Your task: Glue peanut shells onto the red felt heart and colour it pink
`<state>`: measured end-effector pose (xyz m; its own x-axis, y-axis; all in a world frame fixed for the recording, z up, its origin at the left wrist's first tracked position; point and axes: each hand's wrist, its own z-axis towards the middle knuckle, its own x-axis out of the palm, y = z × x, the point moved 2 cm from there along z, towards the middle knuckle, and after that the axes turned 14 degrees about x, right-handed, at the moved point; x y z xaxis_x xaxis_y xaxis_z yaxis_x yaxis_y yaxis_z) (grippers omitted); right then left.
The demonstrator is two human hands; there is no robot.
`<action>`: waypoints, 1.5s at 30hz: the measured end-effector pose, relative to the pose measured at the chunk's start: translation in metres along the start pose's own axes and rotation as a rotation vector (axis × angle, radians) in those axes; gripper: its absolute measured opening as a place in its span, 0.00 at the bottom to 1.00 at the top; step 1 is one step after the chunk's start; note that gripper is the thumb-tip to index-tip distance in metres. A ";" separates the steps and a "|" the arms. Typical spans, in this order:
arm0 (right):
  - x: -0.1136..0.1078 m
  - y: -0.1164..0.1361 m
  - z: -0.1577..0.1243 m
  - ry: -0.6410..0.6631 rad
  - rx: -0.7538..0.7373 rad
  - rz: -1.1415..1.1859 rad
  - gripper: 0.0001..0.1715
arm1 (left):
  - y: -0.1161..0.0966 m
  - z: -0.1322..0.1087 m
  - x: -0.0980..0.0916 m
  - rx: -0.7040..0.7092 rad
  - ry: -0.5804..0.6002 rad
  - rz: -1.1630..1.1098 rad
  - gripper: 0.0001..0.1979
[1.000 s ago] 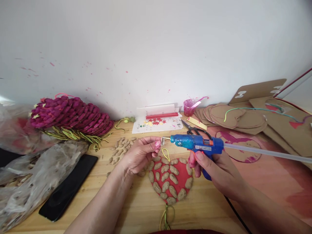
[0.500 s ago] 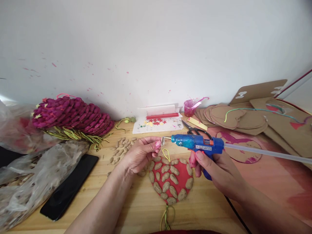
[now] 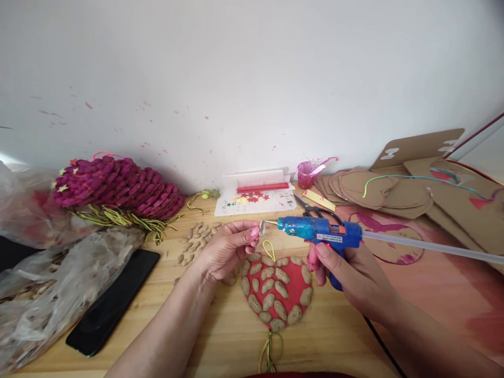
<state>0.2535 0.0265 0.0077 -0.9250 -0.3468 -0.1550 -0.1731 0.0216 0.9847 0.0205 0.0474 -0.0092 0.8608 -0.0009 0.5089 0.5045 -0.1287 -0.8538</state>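
Observation:
My right hand (image 3: 354,275) grips a blue glue gun (image 3: 318,231) with a clear glue stick (image 3: 429,248) trailing out to the right. Its metal nozzle touches the fingertips of my left hand (image 3: 228,248), which is pinched shut on a small thing I cannot make out. Below both hands a red heart (image 3: 277,291) lies on the wooden table (image 3: 220,336), covered with several peanut shells, a yellow loop at its top and strings at its tip.
Loose peanut shells (image 3: 195,241) lie left of my left hand. A black phone (image 3: 112,302) and plastic bags (image 3: 47,294) sit at the left, magenta shell hearts (image 3: 118,186) behind. Scissors (image 3: 313,209), a star sheet (image 3: 255,199), a pink cup (image 3: 305,173) and cardboard cutouts (image 3: 394,191) stand at the back right.

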 end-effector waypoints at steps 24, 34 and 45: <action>-0.001 -0.004 0.002 -0.011 0.019 -0.033 0.24 | 0.000 -0.001 0.000 0.006 0.019 0.022 0.15; -0.001 -0.005 -0.003 0.068 0.004 -0.021 0.23 | -0.002 0.001 -0.001 0.029 -0.008 -0.047 0.15; 0.000 -0.008 -0.004 0.081 -0.050 -0.129 0.19 | -0.001 0.002 -0.002 0.037 -0.021 -0.076 0.14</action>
<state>0.2564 0.0222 0.0004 -0.8654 -0.4183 -0.2758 -0.2700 -0.0742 0.9600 0.0183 0.0493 -0.0091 0.8210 0.0288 0.5703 0.5703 -0.0913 -0.8164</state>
